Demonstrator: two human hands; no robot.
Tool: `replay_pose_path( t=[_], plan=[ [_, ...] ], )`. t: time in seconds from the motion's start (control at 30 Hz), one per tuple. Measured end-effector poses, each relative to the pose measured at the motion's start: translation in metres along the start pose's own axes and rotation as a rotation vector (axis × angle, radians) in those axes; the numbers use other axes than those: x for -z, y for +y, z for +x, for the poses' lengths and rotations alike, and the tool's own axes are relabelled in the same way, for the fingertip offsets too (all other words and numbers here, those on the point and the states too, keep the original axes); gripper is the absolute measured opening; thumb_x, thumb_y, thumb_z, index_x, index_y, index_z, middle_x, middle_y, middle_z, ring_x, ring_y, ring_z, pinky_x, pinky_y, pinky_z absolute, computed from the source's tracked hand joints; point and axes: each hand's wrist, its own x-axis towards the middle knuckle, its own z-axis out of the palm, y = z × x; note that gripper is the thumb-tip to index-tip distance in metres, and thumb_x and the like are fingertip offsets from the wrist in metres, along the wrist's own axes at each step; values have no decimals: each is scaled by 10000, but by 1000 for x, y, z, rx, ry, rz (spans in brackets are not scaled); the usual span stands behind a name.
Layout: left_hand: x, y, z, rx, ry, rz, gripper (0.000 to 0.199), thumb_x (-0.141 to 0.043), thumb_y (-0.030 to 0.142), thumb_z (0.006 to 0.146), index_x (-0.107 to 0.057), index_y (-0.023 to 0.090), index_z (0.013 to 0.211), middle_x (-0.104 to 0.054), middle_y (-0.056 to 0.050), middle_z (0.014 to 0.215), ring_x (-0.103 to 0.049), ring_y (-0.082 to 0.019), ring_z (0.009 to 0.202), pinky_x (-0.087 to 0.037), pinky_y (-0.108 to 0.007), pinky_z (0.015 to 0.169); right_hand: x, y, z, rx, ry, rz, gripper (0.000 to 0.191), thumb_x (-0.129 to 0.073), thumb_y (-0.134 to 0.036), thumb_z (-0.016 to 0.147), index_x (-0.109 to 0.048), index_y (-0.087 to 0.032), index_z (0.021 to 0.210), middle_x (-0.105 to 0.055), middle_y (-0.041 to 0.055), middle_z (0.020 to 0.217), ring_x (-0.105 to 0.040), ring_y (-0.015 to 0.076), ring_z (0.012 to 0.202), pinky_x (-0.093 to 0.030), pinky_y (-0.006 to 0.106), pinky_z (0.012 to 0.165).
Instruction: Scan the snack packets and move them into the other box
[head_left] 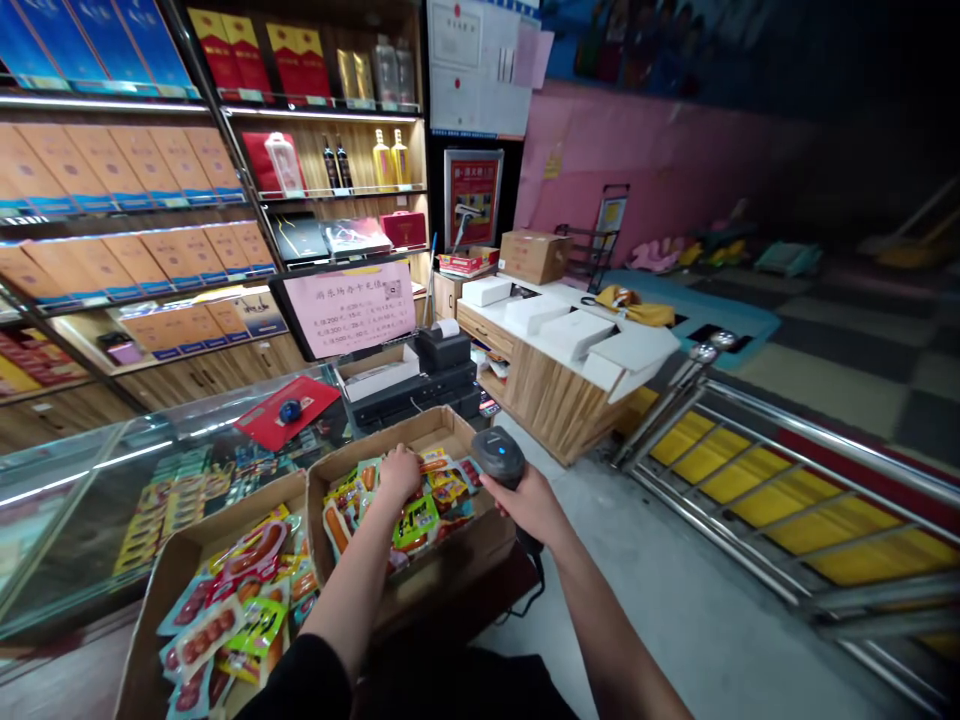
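Note:
In my right hand (540, 505) is a dark handheld barcode scanner (498, 456), gripped by its handle, with a small blue light on its top. Its cable hangs below. My left hand (400, 474) reaches down into an open cardboard box (379, 436) of packaged snacks, where it touches the packets; its fingertips are hidden. Among them lie a bright green packet (415, 522) and several clear-wrapped sausages. Left of that box stands a second cardboard box (142, 625), holding more sausage packs (204, 636) and colourful packets.
Behind the boxes are a glass display counter (90, 450), a red envelope (288, 412), a monitor with a pink notice (360, 310) and a receipt printer (444, 345). A wooden cabinet (555, 400) stands beyond. Metal railings (795, 490) run along the right.

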Motion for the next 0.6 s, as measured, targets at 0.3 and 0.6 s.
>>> replay_pose_path(
  t=[0.3,0.6],
  plan=[
    [3,-44,-1,10,164,-515,359,-770,94,581,-816,259,897,-767,-97,888,-706,-297,964,-504,-328,873,-6,16,6,2,-49,22,388,-675,-546,804,-656,-193,962,-644,-20,582,-615,171,477,-492,269,476],
    [22,-61,-19,134,217,-1481,379,-943,370,534,-740,128,744,-710,-47,679,-641,-137,576,-523,-247,595,-15,9,6,23,-100,-30,341,-660,-530,823,-674,-194,879,-634,-18,535,-605,170,462,-475,273,485]
  ],
)
